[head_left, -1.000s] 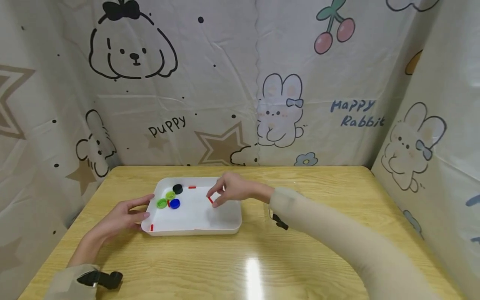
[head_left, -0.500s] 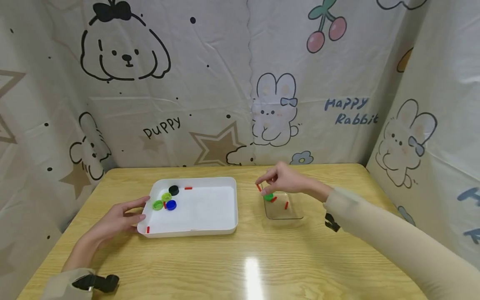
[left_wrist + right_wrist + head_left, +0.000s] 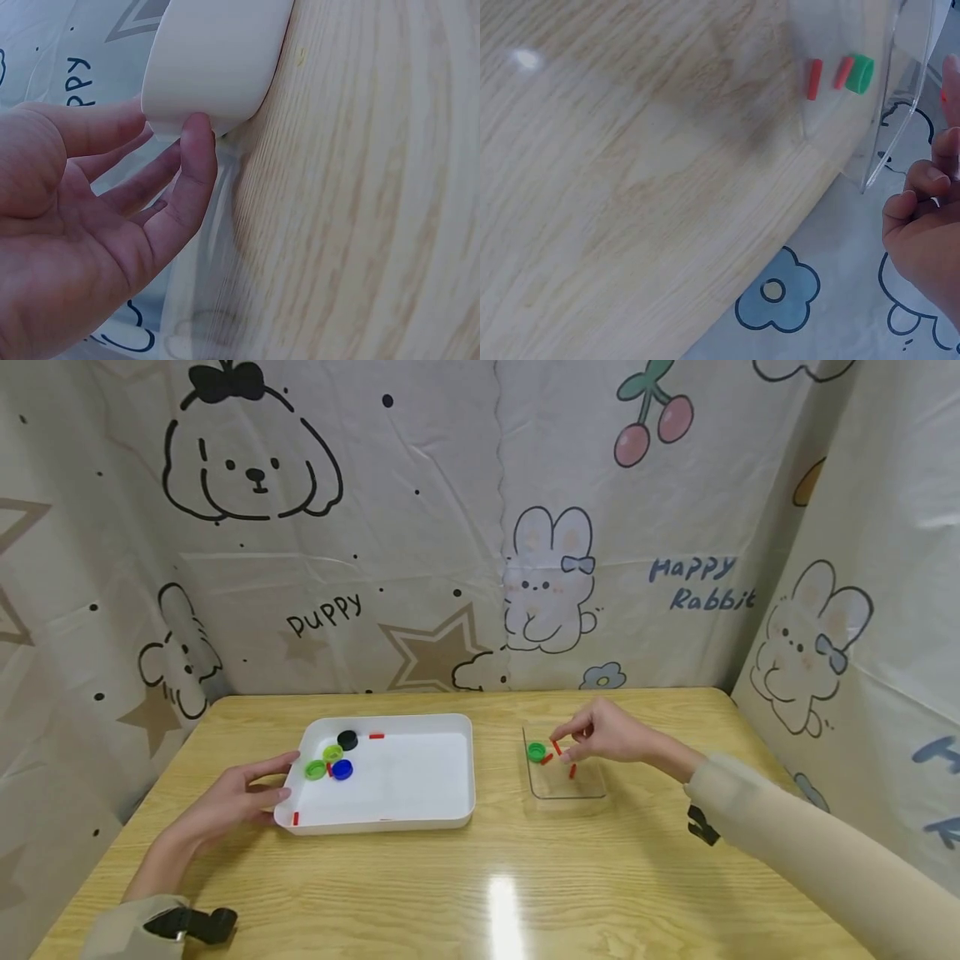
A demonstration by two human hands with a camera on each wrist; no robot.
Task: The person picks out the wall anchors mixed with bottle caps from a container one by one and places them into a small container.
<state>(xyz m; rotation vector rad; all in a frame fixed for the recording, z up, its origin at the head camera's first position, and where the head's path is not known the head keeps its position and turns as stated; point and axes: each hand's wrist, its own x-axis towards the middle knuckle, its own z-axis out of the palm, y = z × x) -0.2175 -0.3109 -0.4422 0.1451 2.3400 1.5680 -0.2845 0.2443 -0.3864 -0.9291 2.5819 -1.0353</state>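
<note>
My left hand (image 3: 232, 797) rests its fingertips against the outer left end of the white tray (image 3: 405, 827); the left wrist view shows loosely bent fingers (image 3: 196, 154) on the wall. My right hand (image 3: 607, 732) pinches a short red stick (image 3: 557, 747) between thumb and forefinger over the clear plastic box (image 3: 566, 797). Inside that box lie a green bottle cap (image 3: 536, 752) and two more red sticks (image 3: 573, 771). In the right wrist view the right hand (image 3: 930, 202) is cut off by the edge, with its fingertips beyond the clear wall.
The white tray holds two light-green caps (image 3: 333, 752), a blue cap (image 3: 342, 769), a black cap (image 3: 347, 740) and several red sticks (image 3: 377, 736). Both containers stand on a wooden table (image 3: 420, 893). A printed curtain (image 3: 435, 527) hangs behind and beside it.
My right hand has carried the red stick rightward from over the white tray to over the clear box. My left hand has stayed at the tray's end. The view has shifted slightly.
</note>
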